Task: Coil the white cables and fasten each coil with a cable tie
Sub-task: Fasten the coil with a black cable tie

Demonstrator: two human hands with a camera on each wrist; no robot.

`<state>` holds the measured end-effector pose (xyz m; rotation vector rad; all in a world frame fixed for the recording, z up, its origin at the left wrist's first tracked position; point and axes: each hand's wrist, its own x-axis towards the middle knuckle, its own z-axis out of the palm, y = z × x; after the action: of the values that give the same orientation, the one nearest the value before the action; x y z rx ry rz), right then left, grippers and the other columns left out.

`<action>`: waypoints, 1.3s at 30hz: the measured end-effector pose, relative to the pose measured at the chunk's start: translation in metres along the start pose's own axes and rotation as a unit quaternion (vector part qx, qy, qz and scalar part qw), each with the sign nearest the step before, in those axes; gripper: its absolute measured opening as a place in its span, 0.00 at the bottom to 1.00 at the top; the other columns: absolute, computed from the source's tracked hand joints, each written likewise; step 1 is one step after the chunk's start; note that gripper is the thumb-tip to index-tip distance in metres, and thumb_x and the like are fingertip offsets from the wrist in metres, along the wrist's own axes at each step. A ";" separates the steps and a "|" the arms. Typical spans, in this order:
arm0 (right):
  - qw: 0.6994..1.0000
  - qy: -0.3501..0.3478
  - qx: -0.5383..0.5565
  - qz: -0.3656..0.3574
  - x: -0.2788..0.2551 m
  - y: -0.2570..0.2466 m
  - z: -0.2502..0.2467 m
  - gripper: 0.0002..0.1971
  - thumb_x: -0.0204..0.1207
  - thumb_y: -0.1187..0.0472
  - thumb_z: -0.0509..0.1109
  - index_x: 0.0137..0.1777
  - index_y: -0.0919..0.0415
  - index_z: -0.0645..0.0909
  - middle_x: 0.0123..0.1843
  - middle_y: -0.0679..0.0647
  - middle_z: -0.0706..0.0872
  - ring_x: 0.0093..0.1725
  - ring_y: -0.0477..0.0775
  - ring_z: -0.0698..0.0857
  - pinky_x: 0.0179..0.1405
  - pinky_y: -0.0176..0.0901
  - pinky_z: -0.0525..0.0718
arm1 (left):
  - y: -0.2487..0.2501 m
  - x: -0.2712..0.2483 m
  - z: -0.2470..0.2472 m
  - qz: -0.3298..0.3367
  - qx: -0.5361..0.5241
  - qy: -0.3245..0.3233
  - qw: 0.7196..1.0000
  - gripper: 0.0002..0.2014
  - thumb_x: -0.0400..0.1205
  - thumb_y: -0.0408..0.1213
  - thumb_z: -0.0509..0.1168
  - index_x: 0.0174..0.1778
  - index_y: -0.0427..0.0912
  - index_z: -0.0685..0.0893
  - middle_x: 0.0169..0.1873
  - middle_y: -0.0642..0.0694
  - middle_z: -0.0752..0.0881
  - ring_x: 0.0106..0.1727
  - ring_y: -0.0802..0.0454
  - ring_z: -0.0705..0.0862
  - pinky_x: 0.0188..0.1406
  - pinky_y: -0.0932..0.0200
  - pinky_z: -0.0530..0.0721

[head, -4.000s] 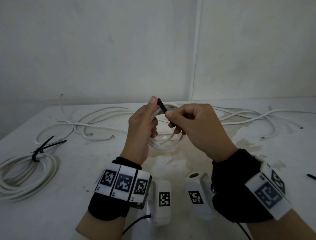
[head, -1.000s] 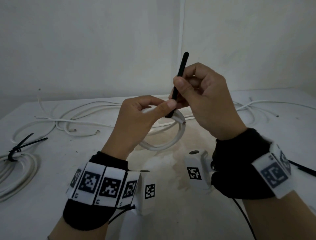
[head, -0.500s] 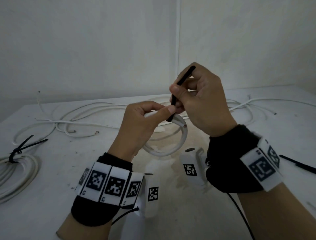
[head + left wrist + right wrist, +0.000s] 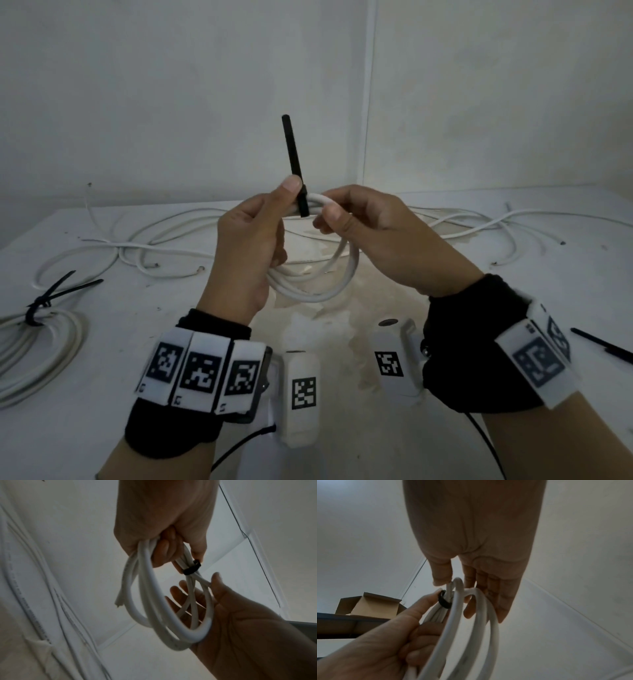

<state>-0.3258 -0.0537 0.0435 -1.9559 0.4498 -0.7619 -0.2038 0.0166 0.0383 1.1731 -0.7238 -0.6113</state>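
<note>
A small white cable coil (image 4: 320, 284) hangs in the air between both hands, above the table (image 4: 102, 394). A black cable tie (image 4: 302, 202) is cinched round its top strands, and the tie's tail stands straight up. My left hand (image 4: 274, 212) grips the coil just beside the tie, thumb pressed against it. In the left wrist view the tie (image 4: 191, 570) binds the strands below the left hand (image 4: 163, 527). My right hand (image 4: 325, 219) pinches a strand of the coil on the tie's other side, its other fingers fairly straight behind the loops (image 4: 471, 615).
A tied coil (image 4: 37, 339) lies at the table's left edge. Loose white cables (image 4: 164, 246) sprawl across the back. A spare black tie (image 4: 603, 346) lies at the right. A cardboard box (image 4: 368, 604) shows in the right wrist view.
My right hand has let go of the tie's tail and dropped to the coil. The left thumb now sits against the tie, and the tail stands upright.
</note>
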 end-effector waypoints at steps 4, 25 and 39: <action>1.000 -0.017 0.006 0.010 0.000 0.003 -0.003 0.07 0.76 0.53 0.65 0.53 0.45 0.79 0.47 0.48 0.86 0.50 0.51 0.85 0.56 0.42 0.82 | 0.000 0.004 -0.003 -0.008 -0.015 0.013 1.000 0.15 0.78 0.46 0.66 0.27 0.45 0.76 0.12 0.57 0.61 0.15 0.60 0.57 0.13 0.69 0.60; 0.977 0.166 0.134 0.001 0.007 0.008 -0.012 0.07 0.79 0.71 0.62 0.50 0.61 0.78 0.39 0.56 0.83 0.34 0.45 0.88 0.39 0.36 0.88 | 0.000 0.005 -0.008 -0.062 -0.006 -0.146 0.987 0.17 0.68 0.51 0.64 0.49 0.45 0.80 0.33 0.47 0.88 0.44 0.52 0.89 0.48 0.51 0.87; 0.994 0.105 0.041 0.006 0.003 0.003 -0.009 0.13 0.82 0.65 0.60 0.61 0.50 0.77 0.45 0.50 0.84 0.43 0.44 0.88 0.44 0.38 0.89 | -0.001 0.003 -0.012 -0.022 0.052 -0.157 0.986 0.09 0.70 0.25 0.71 0.42 0.40 0.81 0.30 0.43 0.90 0.35 0.48 0.90 0.38 0.54 0.90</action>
<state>-0.3296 -0.0632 0.0450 -1.8042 0.5470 -0.9678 -0.1926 0.0209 0.0351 1.2044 -1.0086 -0.8132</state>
